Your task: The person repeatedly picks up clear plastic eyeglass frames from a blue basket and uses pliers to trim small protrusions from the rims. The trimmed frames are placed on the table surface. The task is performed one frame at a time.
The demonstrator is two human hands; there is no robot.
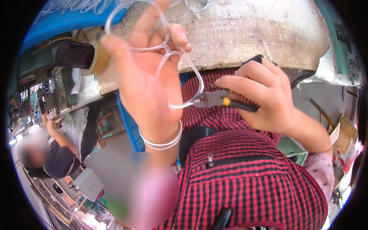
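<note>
Right hand point(266, 90), grip clamped on pliers point(214, 99), clear loops point(199, 75) at jaws, left hand point(147, 80), grip unclear

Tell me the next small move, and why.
Probably squeeze the pliers gently with the right hand: their metal tip appears to touch the clear plastic loops, which the left hand supports. Whether the tip grips them is unclear.

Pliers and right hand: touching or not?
Touching. The head view shows the right hand closed around the pliers, with a black-and-yellow handle coming out from under its fingers.
</note>
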